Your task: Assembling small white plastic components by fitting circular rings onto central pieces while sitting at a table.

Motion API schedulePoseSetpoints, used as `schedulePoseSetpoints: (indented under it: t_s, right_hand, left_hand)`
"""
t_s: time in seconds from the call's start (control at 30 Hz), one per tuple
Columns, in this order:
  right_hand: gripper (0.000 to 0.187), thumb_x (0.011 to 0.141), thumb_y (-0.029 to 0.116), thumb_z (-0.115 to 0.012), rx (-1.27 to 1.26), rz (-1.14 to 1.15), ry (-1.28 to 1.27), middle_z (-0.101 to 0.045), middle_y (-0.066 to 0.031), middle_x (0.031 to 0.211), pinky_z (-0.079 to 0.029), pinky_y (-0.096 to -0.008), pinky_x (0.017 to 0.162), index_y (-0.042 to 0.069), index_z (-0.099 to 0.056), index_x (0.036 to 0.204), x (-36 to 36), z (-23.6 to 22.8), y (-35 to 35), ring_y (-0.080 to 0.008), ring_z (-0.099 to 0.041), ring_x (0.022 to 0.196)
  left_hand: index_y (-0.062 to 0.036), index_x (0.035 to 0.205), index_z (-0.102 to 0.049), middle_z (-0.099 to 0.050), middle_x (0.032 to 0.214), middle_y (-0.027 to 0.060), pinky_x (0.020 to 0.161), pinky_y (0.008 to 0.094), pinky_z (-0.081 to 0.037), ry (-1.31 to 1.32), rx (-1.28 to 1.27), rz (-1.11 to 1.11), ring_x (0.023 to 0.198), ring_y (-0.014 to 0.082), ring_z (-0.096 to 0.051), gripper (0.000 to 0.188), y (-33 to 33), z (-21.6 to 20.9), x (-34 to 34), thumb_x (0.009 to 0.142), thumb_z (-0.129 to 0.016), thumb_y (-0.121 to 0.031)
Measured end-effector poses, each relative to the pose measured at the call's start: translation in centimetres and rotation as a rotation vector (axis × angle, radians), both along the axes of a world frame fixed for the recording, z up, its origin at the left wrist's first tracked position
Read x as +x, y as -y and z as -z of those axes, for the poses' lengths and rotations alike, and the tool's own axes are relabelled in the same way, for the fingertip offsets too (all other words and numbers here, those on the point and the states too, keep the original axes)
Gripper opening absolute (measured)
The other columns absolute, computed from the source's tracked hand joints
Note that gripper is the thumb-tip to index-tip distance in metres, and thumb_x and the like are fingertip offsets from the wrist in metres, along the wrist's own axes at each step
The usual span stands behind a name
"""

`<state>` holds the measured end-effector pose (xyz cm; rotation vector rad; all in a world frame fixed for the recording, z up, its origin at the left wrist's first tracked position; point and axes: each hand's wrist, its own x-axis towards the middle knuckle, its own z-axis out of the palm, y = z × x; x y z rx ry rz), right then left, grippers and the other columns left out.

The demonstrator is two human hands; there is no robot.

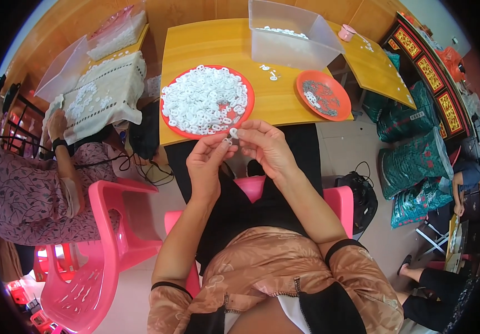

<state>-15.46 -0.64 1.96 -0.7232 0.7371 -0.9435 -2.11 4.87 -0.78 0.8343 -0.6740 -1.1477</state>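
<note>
Just in front of the table's near edge, my two hands meet with their fingertips close together. A small white plastic piece (233, 132) is pinched in my right hand (269, 146). My left hand (208, 158) pinches another small whitish piece (228, 141) right beside it; its exact shape is too small to tell. Beyond my hands lies a red round tray (250, 106), heaped with small white oval plastic pieces (204, 97) that have holes. To its right an orange-red plate (340, 106) holds small grey metal parts (329, 99) and a little cluster of white pieces (312, 99).
A clear plastic bin (284, 53) with white pieces stands at the table's back. Loose pieces (272, 75) lie before it. A pink cup (347, 33) is on the side table (382, 75). Green sacks (416, 158) fill the right. A co-worker (34, 189) sits left, near a pink chair (109, 245).
</note>
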Motion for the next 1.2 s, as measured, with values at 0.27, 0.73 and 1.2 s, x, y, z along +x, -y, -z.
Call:
schedulePoseSetpoints:
  t_s: [0.27,0.73,1.2]
  right_hand:
    - [0.016,0.079,0.006,-0.067,-0.231,0.053,-0.070,-0.064,-0.0014,0.079,-0.044,-0.0163,0.060,0.004,-0.061,0.094,0.1,0.7,-0.3,-0.0050,-0.057,0.068]
    - [0.021,0.081,-0.002,-0.063,-0.475,0.021,-0.217,-0.065,-0.0062,0.082,-0.048,-0.0181,0.067,-0.002,-0.056,0.100,0.2,-1.1,-1.0,-0.0064,-0.061,0.073]
    - [0.025,0.078,-0.005,-0.065,-0.251,-0.097,0.097,-0.064,-0.0070,0.082,-0.049,-0.0202,0.068,0.009,-0.044,0.081,-0.8,-1.8,-1.5,-0.0109,-0.062,0.074]
  left_hand:
    - [0.0029,0.100,-0.059,-0.065,0.088,0.0087,0.069,0.0215,-0.049,0.048,-0.006,-0.032,0.077,0.0121,-0.063,0.016,-0.2,-0.2,-0.3,0.085,-0.059,-0.001]
    - [0.0023,0.098,-0.058,-0.064,0.086,0.0076,0.064,0.0202,-0.048,0.118,-0.037,-0.092,0.071,0.0113,-0.062,0.016,-0.4,-0.5,-0.3,0.083,-0.062,0.000]
    - [0.0022,0.114,-0.057,-0.055,0.117,0.0107,0.094,0.0301,-0.037,0.401,-0.445,0.165,0.108,0.0198,-0.052,0.030,0.3,-0.7,1.0,0.086,-0.058,-0.009]
